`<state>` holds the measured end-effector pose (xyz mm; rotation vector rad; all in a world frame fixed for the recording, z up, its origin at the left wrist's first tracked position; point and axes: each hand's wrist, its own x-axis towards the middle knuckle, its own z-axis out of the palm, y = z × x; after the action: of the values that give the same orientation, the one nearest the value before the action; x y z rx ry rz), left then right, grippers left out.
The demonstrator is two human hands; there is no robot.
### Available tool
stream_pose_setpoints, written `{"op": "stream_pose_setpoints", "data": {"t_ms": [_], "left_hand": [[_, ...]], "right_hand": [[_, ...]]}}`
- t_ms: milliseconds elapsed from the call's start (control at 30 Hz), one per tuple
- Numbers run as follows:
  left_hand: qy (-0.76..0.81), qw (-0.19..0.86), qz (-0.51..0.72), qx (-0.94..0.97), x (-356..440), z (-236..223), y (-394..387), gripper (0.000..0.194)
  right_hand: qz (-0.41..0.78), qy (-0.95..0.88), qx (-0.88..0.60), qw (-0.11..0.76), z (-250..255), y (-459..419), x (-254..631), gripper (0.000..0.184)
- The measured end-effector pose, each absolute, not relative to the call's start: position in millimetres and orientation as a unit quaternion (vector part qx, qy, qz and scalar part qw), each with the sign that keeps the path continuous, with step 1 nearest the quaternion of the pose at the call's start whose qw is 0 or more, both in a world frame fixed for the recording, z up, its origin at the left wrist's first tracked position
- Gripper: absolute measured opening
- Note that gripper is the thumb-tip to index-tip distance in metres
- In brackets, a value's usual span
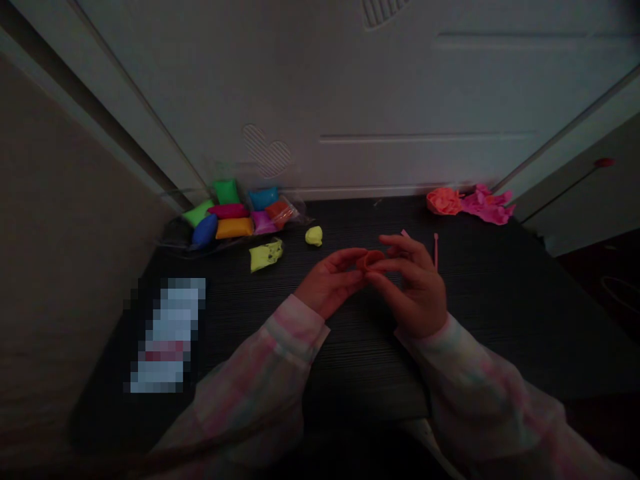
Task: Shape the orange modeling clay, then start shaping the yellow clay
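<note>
Above the middle of the table, an orange-red piece of modelling clay [371, 261], bent into a small curved or cup-like shape, is held between both hands. My left hand [336, 280] pinches its left side with thumb and fingers. From the right, my right hand [415, 287] presses the clay between thumb and index finger, its other fingers raised and bent. The fingers cover part of the clay. Just behind my right hand, a thin pink stick tool [436, 253] lies on the table. A yellow lump of clay [314, 236] sits to the left, beyond my left hand.
A clear bag [300, 205] of colourful clay packets [234, 228] lies at the back left, with a torn yellow packet [266, 256] nearer. A blurred-out phone-like screen [170, 333] is at left. Orange [444, 201] and pink crumpled pieces [487, 204] lie back right. A white panel [350, 100] borders the table.
</note>
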<state>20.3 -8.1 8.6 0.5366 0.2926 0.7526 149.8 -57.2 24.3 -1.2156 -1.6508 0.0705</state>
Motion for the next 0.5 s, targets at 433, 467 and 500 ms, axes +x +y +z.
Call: {"op": "stream_pose_setpoints", "data": {"t_ms": [433, 467, 500], "left_hand": [[0.156, 0.872, 0.376, 0.271, 22.0, 6.5, -8.4, 0.026], [0.156, 0.871, 0.378, 0.271, 22.1, 6.7, -8.4, 0.026], [0.156, 0.871, 0.380, 0.271, 22.3, 6.8, -8.4, 0.026]], "right_hand": [[0.016, -0.686, -0.516, 0.513, 25.3, -58.4, 147.7, 0.006], [0.020, -0.688, -0.516, 0.509, 25.7, -58.9, 147.8, 0.006], [0.023, -0.690, -0.516, 0.507, 26.2, -59.3, 148.0, 0.006]]}}
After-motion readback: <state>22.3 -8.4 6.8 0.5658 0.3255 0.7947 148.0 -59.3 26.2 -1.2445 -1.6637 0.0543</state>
